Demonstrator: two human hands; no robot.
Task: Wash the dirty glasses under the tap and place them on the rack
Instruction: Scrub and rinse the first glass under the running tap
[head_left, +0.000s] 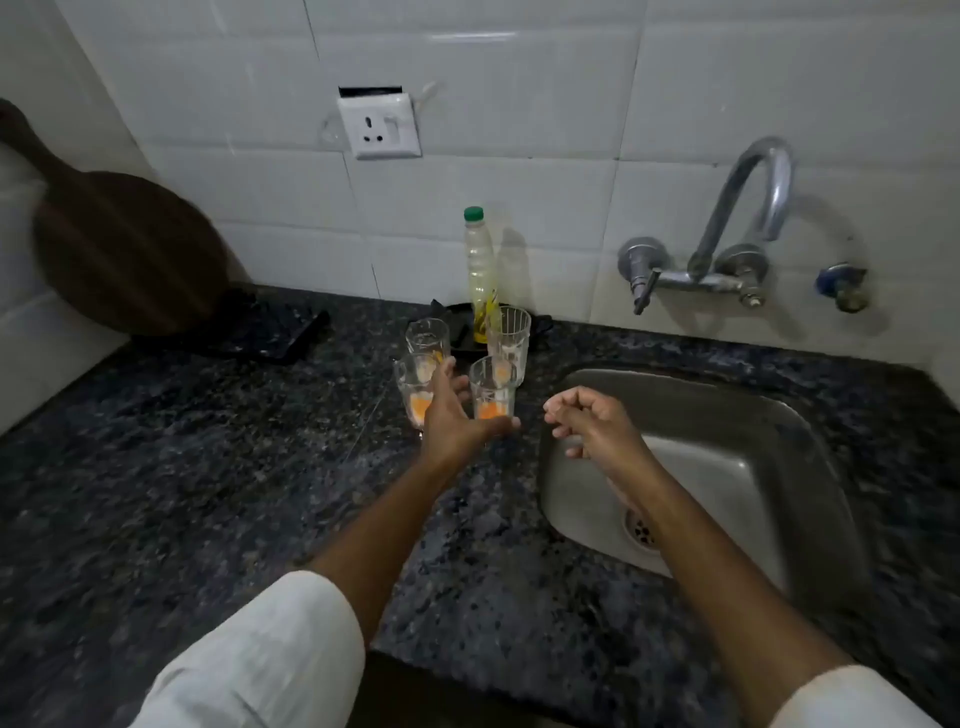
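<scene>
Several clear ribbed glasses stand close together on the dark granite counter left of the sink. The front right glass and the front left glass hold orange residue at the bottom. Two more glasses stand behind them. My left hand reaches in between the two front glasses, fingers spread, with the thumb lying in front of the front right glass's base; that glass still stands on the counter. My right hand hovers over the sink's left rim, fingers loosely curled, holding nothing. The tap on the wall is not running.
A bottle of yellow liquid with a green cap stands on a black tray behind the glasses. A round brown wooden board leans on the wall at left above a black flat object. A wall socket sits above the counter.
</scene>
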